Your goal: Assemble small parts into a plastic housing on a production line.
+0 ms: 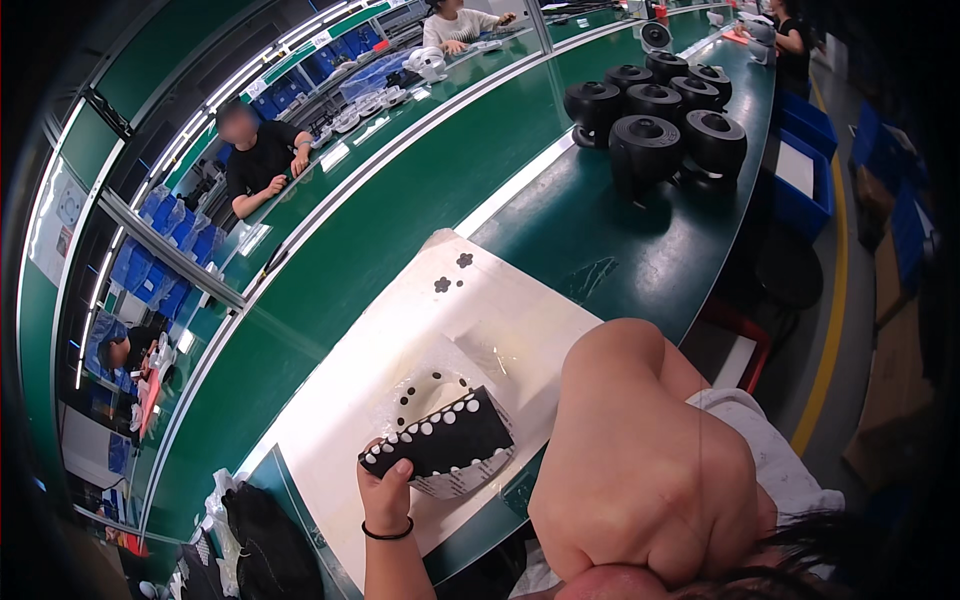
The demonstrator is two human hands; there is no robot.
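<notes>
My left hand [385,484], a dark band on its wrist, grips a black sheet [455,438] between thumb and fingers. White round pads line both long edges of this sheet. Under it lies a white printed sheet [465,482], mostly covered. Just beyond sits a pale, shiny piece [425,390] with several small black dots; its kind is unclear. My right hand [645,500] is raised close to the camera, fingers curled into a fist; whatever is inside, if anything, is hidden. Two black flower-shaped pieces [442,285] rest on the white board [535,300].
Several black rounded housings [646,150] stand at the far right of the green bench [560,230]. Blue bins [805,165] and a stool [788,275] are on the right. Black bags [265,540] lie at lower left. Co-workers [262,160] sit across the benches.
</notes>
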